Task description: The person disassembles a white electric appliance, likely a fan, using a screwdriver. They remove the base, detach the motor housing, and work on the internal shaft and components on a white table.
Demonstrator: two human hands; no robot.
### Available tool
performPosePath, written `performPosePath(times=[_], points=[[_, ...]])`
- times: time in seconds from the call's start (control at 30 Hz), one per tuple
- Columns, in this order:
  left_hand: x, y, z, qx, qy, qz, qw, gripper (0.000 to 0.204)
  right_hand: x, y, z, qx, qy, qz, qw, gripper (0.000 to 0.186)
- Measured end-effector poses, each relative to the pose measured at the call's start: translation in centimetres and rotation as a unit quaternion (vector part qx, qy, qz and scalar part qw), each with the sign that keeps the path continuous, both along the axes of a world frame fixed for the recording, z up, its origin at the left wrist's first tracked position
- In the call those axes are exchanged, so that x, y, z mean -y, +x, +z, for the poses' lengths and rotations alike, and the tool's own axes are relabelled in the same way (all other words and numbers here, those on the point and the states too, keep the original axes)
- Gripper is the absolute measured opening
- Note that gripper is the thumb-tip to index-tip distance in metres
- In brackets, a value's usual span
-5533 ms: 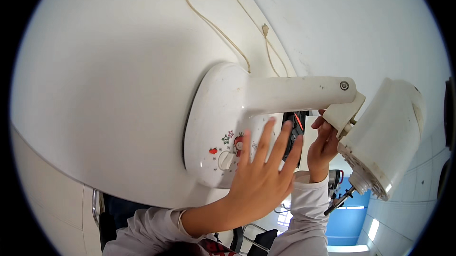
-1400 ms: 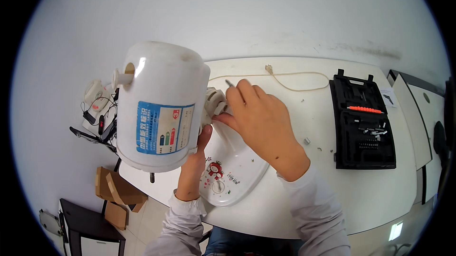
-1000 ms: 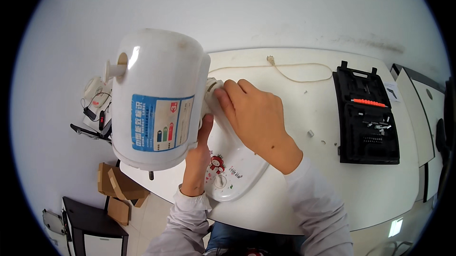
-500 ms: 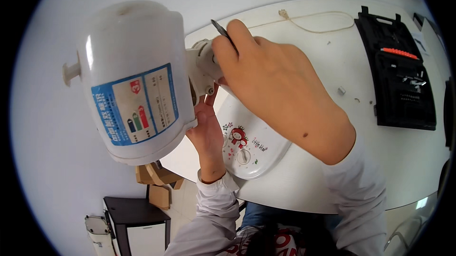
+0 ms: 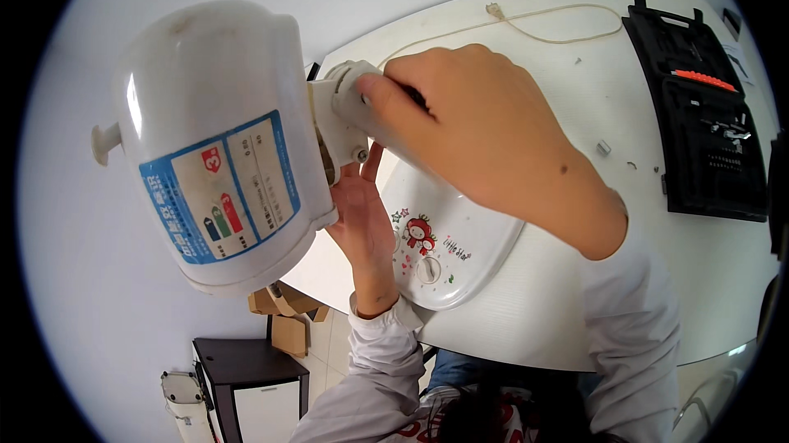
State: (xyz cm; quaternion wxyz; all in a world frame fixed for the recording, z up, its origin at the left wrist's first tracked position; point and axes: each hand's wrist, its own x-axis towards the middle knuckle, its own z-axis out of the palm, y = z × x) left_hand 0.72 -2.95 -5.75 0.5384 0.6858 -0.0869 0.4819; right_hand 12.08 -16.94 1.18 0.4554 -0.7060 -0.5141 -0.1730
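Motor housing [image 5: 209, 73]: upper left of base [image 5: 460, 217]; probably heavy, rigid, slick; support beneath and at hinge [image 5: 347, 102] | Left hand [image 5: 364, 217]: left of base, fingers below hinge, hold hidden | Right hand [image 5: 489, 126]: above base, fingers curled, thumb at hinge, grip indeterminate

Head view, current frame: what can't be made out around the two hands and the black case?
All in the head view:
Right hand: whether it grips a tool; its own curled fingers cover the grip.
Left hand: fingertips hidden behind the white joint.
Motor housing: far side faces away from the camera.
Small pieces in the black case: too small to identify.
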Motion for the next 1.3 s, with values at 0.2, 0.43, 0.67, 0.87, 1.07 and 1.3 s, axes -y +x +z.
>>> performPosePath(times=[0.2,0.43,0.67,0.87,1.07,1.3], points=[[0.3,0.3,0.2,0.04,0.002,-0.023,0.999,0.049,0.6,0.6,1.3,-0.144,-0.059,0.069,0.985,0.02],[1.1,0.1,-0.2,-0.026,0.02,0.22,0.975,0.059,1.5,2.6,0.8,-0.102,-0.061,0.014,0.993,0.033],[2.7,0.5,1.4,-0.031,-0.073,0.249,0.965,0.056,0.2,4.3,-2.2,-0.04,-0.182,0.089,0.978,0.032],[1.6,0.5,0.7,-0.002,-0.035,0.24,0.97,0.044,2.7,4.8,-1.7,0.1,-0.105,0.011,0.989,0.024],[1.4,1.0,1.3,0.011,-0.018,0.277,0.961,0.045,18.4,5.4,6.0,0.017,0.098,-0.284,0.954,0.023],[1.3,1.3,1.3,-0.012,0.06,0.332,0.941,0.05,23.9,2.5,6.5,0.099,0.329,-0.42,0.84,0.026]])
